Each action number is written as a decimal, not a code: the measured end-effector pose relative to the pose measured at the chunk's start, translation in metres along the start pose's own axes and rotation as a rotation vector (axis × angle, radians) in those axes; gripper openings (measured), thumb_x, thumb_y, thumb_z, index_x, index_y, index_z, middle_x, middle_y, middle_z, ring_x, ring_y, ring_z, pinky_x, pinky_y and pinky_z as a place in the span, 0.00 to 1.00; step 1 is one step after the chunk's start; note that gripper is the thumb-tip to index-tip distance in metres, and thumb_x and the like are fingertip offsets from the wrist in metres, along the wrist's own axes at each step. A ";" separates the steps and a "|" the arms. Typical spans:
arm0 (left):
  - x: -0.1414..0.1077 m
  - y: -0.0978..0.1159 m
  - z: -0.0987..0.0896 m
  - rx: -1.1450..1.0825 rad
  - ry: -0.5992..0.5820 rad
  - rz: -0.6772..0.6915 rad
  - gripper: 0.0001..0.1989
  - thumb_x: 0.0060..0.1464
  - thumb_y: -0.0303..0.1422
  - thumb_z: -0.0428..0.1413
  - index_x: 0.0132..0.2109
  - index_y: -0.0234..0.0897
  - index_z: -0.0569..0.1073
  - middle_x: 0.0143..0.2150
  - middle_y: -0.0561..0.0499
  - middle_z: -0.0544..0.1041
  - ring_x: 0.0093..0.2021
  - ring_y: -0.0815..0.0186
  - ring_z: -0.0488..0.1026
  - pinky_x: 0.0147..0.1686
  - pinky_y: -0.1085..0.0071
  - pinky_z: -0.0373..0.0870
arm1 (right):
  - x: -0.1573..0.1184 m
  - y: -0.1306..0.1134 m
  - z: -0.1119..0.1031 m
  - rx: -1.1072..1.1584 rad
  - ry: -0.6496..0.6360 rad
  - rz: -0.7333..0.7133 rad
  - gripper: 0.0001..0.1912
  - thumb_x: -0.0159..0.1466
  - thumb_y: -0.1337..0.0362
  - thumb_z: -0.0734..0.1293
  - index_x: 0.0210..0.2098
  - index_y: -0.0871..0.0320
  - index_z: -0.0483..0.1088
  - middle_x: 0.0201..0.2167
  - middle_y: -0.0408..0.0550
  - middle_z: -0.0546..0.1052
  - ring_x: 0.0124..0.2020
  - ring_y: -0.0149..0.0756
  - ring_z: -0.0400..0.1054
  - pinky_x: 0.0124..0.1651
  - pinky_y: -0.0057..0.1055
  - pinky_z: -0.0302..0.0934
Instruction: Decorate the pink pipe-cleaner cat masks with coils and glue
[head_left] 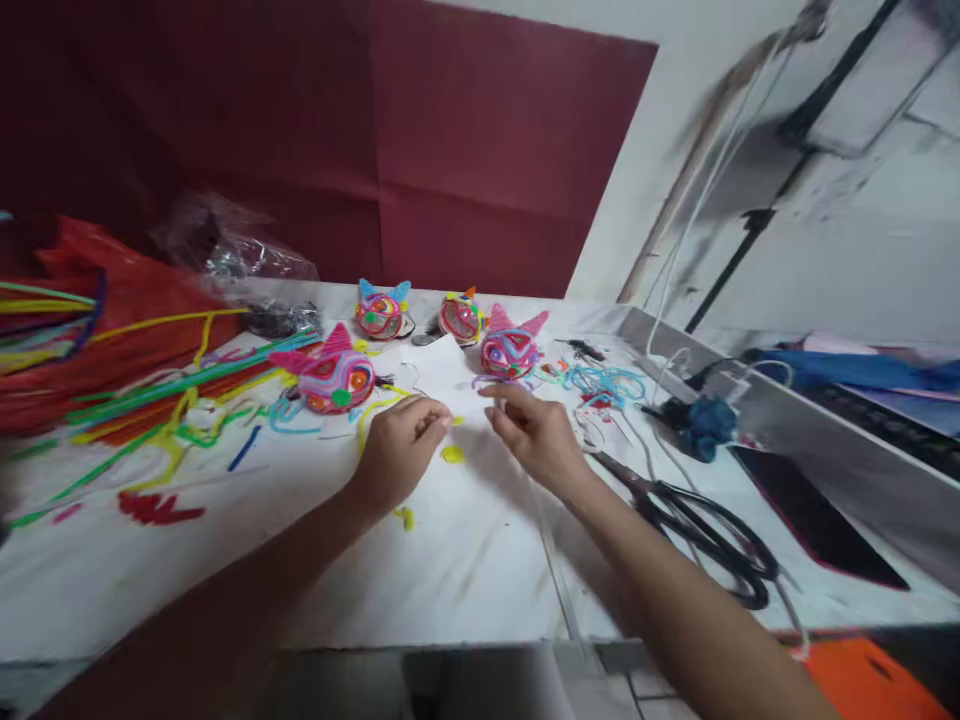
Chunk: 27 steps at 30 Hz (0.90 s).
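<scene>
My left hand point(400, 447) is closed in a pinch above the white tabletop. Whatever lies between thumb and fingers is too small to make out. To its right, my right hand point(536, 437) hovers with the index finger stretched out and the thumb apart, holding nothing visible. A yellow coiled disc point(452, 454) lies between the hands, and a small yellow piece point(405, 518) is closer to me. Beyond the hands sit pipe-cleaner animal heads: a pink-eared one point(335, 378) at left, another pink-eared one point(511, 352) at right, a blue-eared one point(381, 312) and an orange-eared one point(460, 317).
Large black-handled scissors point(705, 520) lie right of my right forearm, near a black phone-like slab point(817, 520). Green pipe cleaners point(202, 370) and a red bag point(127, 290) fill the left side. Blue pipe cleaners point(604, 383) and cables are at right.
</scene>
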<state>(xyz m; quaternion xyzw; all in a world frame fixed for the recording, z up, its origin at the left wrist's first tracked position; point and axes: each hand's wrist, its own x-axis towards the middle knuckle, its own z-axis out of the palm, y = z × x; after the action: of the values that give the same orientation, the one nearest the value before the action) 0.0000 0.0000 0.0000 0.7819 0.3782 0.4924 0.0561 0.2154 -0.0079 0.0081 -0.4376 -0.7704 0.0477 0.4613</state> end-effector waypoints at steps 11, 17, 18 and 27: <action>-0.006 0.004 0.004 0.212 0.039 0.355 0.15 0.71 0.24 0.51 0.37 0.38 0.77 0.30 0.52 0.80 0.32 0.64 0.81 0.35 0.73 0.76 | -0.009 -0.014 0.000 -0.323 -0.302 -0.154 0.12 0.75 0.64 0.66 0.44 0.53 0.84 0.39 0.50 0.91 0.35 0.41 0.85 0.33 0.30 0.60; 0.001 0.002 0.000 0.149 0.009 0.357 0.14 0.71 0.25 0.51 0.39 0.39 0.79 0.32 0.53 0.83 0.32 0.66 0.82 0.36 0.74 0.77 | -0.006 -0.016 -0.003 -0.192 -0.319 -0.070 0.10 0.72 0.67 0.67 0.43 0.55 0.84 0.30 0.48 0.87 0.28 0.37 0.77 0.32 0.28 0.56; 0.002 0.003 -0.001 0.139 -0.003 0.366 0.15 0.71 0.26 0.51 0.38 0.39 0.79 0.32 0.53 0.83 0.33 0.66 0.82 0.37 0.74 0.77 | -0.006 -0.016 -0.004 -0.128 -0.303 -0.050 0.10 0.71 0.67 0.67 0.42 0.56 0.83 0.27 0.46 0.84 0.25 0.34 0.73 0.31 0.28 0.55; 0.000 0.017 0.001 -0.254 0.054 -0.208 0.09 0.57 0.37 0.59 0.32 0.39 0.80 0.23 0.53 0.78 0.23 0.65 0.77 0.25 0.72 0.72 | -0.005 -0.024 0.010 0.512 -0.115 0.207 0.15 0.63 0.52 0.71 0.30 0.58 0.79 0.16 0.33 0.60 0.19 0.27 0.48 0.24 0.28 0.43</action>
<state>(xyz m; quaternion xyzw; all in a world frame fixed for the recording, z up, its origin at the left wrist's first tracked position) 0.0100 -0.0120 0.0080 0.7117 0.3931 0.5487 0.1949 0.1940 -0.0228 0.0103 -0.3799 -0.7093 0.3125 0.5048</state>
